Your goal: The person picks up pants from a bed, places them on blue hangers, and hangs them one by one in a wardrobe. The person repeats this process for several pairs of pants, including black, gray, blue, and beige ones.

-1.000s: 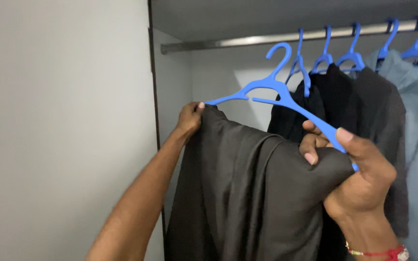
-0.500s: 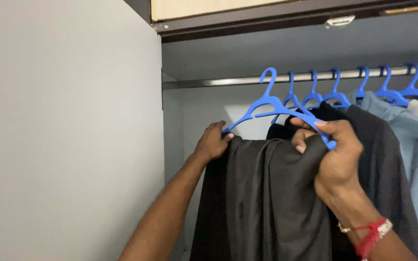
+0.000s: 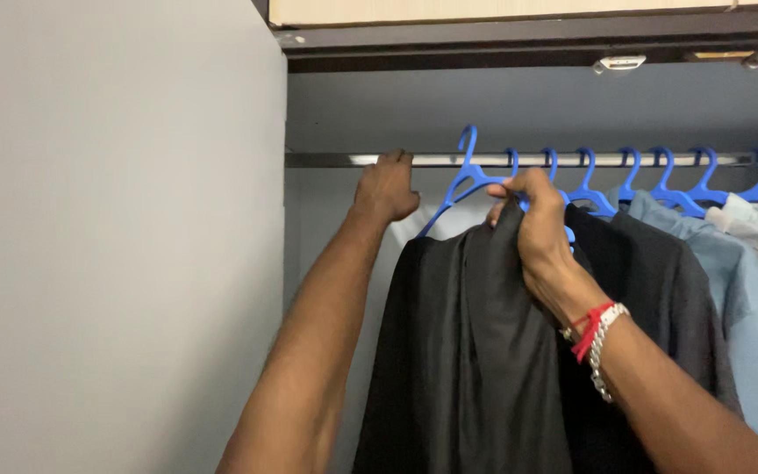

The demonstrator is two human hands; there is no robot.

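On the left I see a plain grey wall (image 3: 116, 237). My left hand (image 3: 385, 186) is up at the metal rail (image 3: 432, 160), its fingers curled over the rail. Next comes the blue hanger (image 3: 460, 180), its hook at the rail. A dark cloth (image 3: 467, 351) hangs down from the hanger. My right hand (image 3: 532, 215) is squeezed tight on the top of the cloth and the hanger. Further right, more blue hangers (image 3: 660, 180) hold dark and light blue clothes (image 3: 730, 290).
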